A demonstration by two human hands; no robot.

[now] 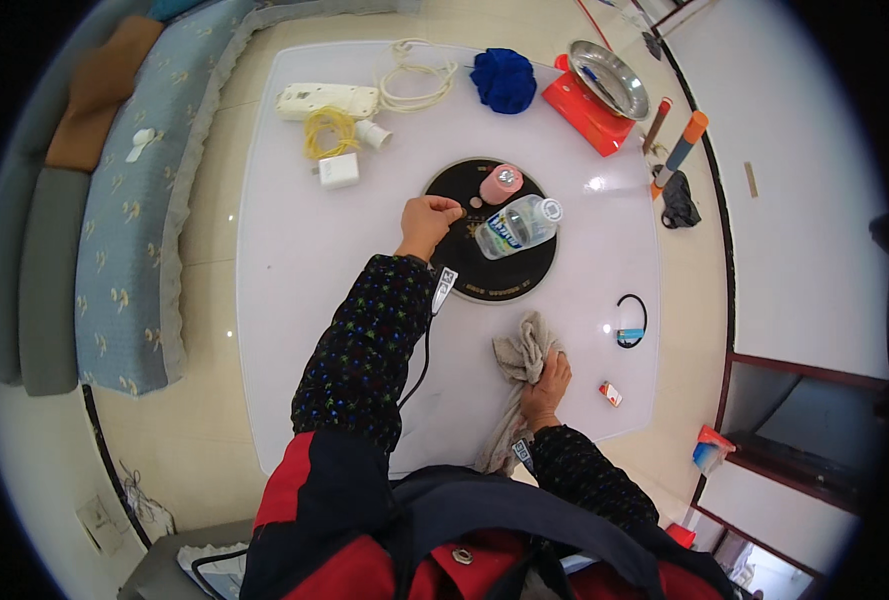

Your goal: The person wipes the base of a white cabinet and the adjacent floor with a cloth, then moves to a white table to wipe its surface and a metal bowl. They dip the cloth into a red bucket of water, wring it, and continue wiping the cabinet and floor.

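My left hand (431,223) is over the left side of a round black turntable (489,281), its thumb and forefinger pinched together; whether something small is between them I cannot tell. Close to those fingertips lies a small round coin-like disc (476,202) on the black surface. A pink cylindrical container (500,184) with a shiny top and a clear plastic bottle (519,227) with a white cap, lying tilted, are just right of it. Nearer my body, my right hand (548,388) is closed on a crumpled beige cloth (523,352), which trails over the white table's near edge.
Across the table (302,262) lie a power strip (328,100), coiled cables (418,86), a white adapter (338,171), a dark blue cloth (503,81) and a red scale (590,112) with a metal pan. At right are a blue lighter (629,334) and a small red-and-white box (610,394).
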